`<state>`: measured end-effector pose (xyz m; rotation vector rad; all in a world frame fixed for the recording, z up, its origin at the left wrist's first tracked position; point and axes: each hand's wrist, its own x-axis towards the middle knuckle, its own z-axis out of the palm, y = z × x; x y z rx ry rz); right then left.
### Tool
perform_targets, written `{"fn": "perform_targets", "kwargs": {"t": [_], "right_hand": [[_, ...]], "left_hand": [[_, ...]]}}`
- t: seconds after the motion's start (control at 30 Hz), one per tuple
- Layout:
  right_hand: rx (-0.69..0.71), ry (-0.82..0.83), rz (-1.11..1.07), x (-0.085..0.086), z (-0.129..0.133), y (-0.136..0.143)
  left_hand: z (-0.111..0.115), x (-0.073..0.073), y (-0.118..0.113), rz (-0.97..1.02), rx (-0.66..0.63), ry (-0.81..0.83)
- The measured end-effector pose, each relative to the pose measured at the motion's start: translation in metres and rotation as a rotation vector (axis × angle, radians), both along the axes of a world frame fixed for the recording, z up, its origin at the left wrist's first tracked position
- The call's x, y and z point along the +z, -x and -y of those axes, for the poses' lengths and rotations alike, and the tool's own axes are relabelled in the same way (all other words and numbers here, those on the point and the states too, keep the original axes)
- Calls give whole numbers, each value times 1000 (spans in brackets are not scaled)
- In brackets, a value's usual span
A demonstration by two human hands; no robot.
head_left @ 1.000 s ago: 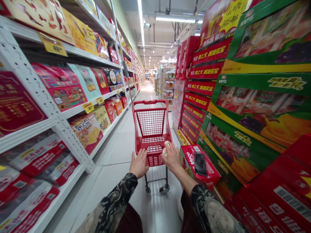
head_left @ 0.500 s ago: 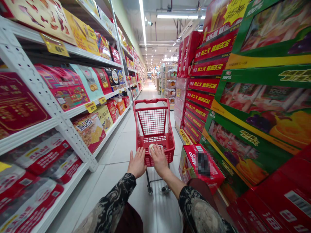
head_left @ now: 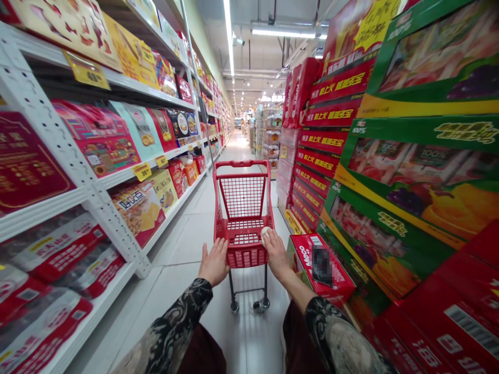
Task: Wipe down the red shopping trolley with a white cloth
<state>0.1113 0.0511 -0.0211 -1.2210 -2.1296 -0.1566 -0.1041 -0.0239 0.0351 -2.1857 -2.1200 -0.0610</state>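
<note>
A red shopping cart [head_left: 246, 257] with a white-looking grid back stands directly ahead of me, its basket holding nothing that I can see. My right hand [head_left: 277, 255] is at the cart's near right corner, fingers bent over a small white wad, perhaps cloth or tissue [head_left: 265, 236], pressed against the rim. At the near left corner is my left hand [head_left: 214, 264]. Its fingers are stretched forward with the thumb apart, and nothing shows in it. Whether those fingertips touch the cart, I cannot tell.
White shelves [head_left: 91, 200] with boxed and bagged goods line the left side. Tall stacks of red drink cartons [head_left: 323, 137] and green fruit-drink cartons [head_left: 413, 171] rise on the right. A low red carton [head_left: 339, 283] with a dark object on top stands beside my right forearm.
My right hand has slid with the white wad from the middle of the cart's near rim to its right corner. My left hand has shifted slightly left, and the view has moved a little.
</note>
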Motion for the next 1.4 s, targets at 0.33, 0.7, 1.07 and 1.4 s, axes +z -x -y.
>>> {"fn": "perform_targets", "kwargs": {"t": [0.33,0.7,1.07,1.4], "right_hand": [[-49,81,31,18,-21,-11],[128,-59,46,7,-17,36],[98,-63,46,2,-6,41],[94,105,109,40,-28,9]], "left_hand": [[-1,-7,-15,35,-70,-36],[-13,2,-12,114,-125,87],[-28,-4,-9,167,-204,62],[-24,-14,-4,181,-185,-22]]}}
